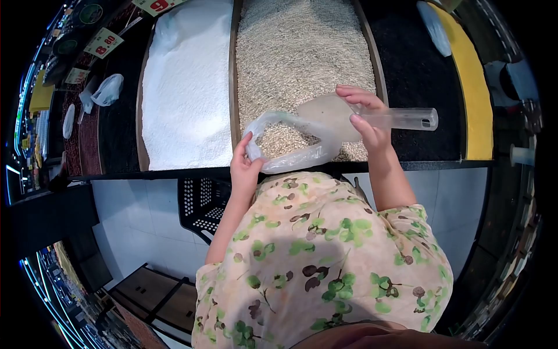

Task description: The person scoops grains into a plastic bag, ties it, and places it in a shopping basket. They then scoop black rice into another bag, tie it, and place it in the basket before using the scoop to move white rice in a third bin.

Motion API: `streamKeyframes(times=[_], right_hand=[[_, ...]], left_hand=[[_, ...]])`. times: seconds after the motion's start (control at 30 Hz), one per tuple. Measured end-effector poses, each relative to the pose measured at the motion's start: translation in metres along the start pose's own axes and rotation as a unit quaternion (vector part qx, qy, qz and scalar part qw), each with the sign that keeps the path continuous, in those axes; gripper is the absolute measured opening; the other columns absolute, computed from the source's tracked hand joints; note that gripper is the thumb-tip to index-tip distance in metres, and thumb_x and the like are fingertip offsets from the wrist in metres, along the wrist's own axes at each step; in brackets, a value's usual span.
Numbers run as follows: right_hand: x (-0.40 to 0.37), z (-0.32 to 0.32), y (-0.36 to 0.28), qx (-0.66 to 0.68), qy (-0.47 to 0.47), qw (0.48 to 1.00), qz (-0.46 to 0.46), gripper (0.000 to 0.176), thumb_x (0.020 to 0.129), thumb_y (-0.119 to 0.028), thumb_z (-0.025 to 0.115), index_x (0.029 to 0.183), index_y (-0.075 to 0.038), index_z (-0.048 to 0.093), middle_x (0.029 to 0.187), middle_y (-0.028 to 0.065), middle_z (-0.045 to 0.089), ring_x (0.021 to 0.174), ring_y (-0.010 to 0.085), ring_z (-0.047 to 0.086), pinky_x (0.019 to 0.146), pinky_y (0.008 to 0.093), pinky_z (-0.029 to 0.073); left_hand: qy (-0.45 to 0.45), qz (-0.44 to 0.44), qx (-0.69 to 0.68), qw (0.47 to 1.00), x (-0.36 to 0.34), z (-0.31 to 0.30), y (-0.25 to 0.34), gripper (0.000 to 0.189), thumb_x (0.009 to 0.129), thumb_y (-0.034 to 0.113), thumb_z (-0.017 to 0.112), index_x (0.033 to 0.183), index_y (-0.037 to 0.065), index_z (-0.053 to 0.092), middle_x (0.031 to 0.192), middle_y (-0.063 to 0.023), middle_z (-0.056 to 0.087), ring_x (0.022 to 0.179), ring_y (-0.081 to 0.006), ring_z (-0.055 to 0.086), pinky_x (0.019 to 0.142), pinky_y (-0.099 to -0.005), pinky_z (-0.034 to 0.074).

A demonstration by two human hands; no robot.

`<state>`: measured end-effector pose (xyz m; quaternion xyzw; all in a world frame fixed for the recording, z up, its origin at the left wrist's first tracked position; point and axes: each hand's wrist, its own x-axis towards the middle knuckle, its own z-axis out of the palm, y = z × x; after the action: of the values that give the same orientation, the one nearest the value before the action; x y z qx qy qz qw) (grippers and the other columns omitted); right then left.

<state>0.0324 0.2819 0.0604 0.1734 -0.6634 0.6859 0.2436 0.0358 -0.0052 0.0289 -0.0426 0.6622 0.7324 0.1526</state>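
My left hand pinches the left rim of a clear plastic bag, its mouth spread open. Pale grain shows through that opening. A clear plastic scoop is gripped in my right hand, thumb and fingers around the part where its bowl meets the handle. The scoop's handle points right, and its bowl overlaps the right side of the bag in this view. Both hands are over the front of a bin of pale grain.
To the left lies a bin of white granules; to the right are a black-filled bin and a yellow-filled one. Wooden dividers separate them. Price signs stand at upper left. A black perforated basket is below the counter edge.
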Motion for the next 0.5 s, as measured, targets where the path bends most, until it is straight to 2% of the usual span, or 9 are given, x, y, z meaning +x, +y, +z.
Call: streamKeyframes(times=[0.2, 0.3, 0.4, 0.5], right_hand=[[-0.019, -0.051, -0.014, -0.035, 0.2, 0.974, 0.1, 0.032, 0.077, -0.01, 0.058, 0.105, 0.004, 0.056, 0.115, 0.0219, 0.057, 0.11, 0.0277, 0.053, 0.098, 0.0402, 0.037], [-0.025, -0.057, -0.016, -0.074, 0.278, 0.946, 0.15, 0.027, 0.081, -0.012, 0.058, 0.104, 0.004, 0.057, 0.112, 0.0175, 0.059, 0.103, 0.0208, 0.056, 0.091, 0.0327, 0.042], [-0.029, -0.063, -0.014, -0.077, 0.308, 0.91, 0.265, 0.023, 0.083, -0.012, 0.058, 0.102, 0.002, 0.06, 0.107, 0.0132, 0.062, 0.095, 0.0161, 0.058, 0.085, 0.0291, 0.044], [-0.041, -0.066, 0.019, -0.043, 0.38, 0.887, 0.257, 0.021, 0.085, -0.012, 0.058, 0.101, 0.001, 0.061, 0.103, 0.0102, 0.064, 0.09, 0.0141, 0.058, 0.081, 0.0278, 0.045]], left_hand=[[0.016, -0.019, 0.032, 0.999, 0.009, -0.008, -0.003, 0.059, 0.074, -0.01, 0.051, 0.131, -0.001, 0.041, 0.126, -0.0128, 0.048, 0.109, -0.0172, 0.051, 0.09, -0.0273, 0.041], [0.008, -0.025, 0.04, 0.999, 0.012, -0.01, -0.003, 0.057, 0.075, -0.01, 0.051, 0.13, -0.002, 0.041, 0.125, -0.0126, 0.049, 0.109, -0.0174, 0.051, 0.091, -0.0275, 0.041], [-0.008, -0.026, 0.035, 0.999, 0.015, -0.016, -0.005, 0.057, 0.076, -0.009, 0.052, 0.131, -0.002, 0.04, 0.123, -0.0125, 0.049, 0.11, -0.0175, 0.051, 0.092, -0.0278, 0.041], [-0.018, -0.024, 0.026, 0.999, 0.018, -0.022, -0.004, 0.056, 0.077, -0.009, 0.053, 0.131, -0.002, 0.039, 0.123, -0.0127, 0.05, 0.111, -0.0175, 0.051, 0.092, -0.028, 0.042]])
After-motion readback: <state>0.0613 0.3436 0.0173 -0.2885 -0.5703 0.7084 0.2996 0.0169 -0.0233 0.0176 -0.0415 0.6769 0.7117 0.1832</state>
